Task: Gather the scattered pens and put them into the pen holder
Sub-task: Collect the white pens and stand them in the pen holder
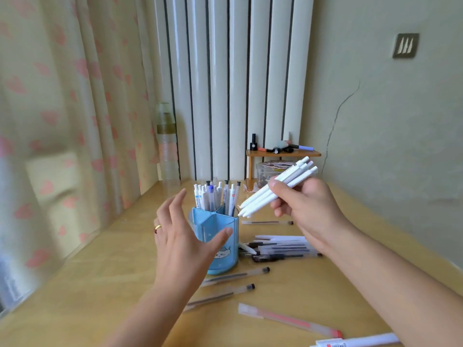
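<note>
Three white pens (276,188) are in our right hand (304,209), which is closed around their middle, and we hold them slanted with the tips down toward the blue pen holder (220,242), because in this way they can slide into a compartment together. Our left hand (180,236) is open and empty, with the fingers spread, and it curves around the near left side of the holder; we cannot tell if it touches the wall already, but we judge it is there to keep the holder steady when the pens go in. The holder stands upright on the table (100,284), divided into compartments, and the back ones carry already about ten pens, too crowded to count exactly. The front compartment looks free, so this seems the natural place for the bundle. On the table a pile of pens (283,247) lies just right of the holder, too overlapped to count. One clear pen (266,222) lies behind the pile, two clear pens (235,275) lie in front of the holder, and one pink pen (288,319) lies nearer to us.
</note>
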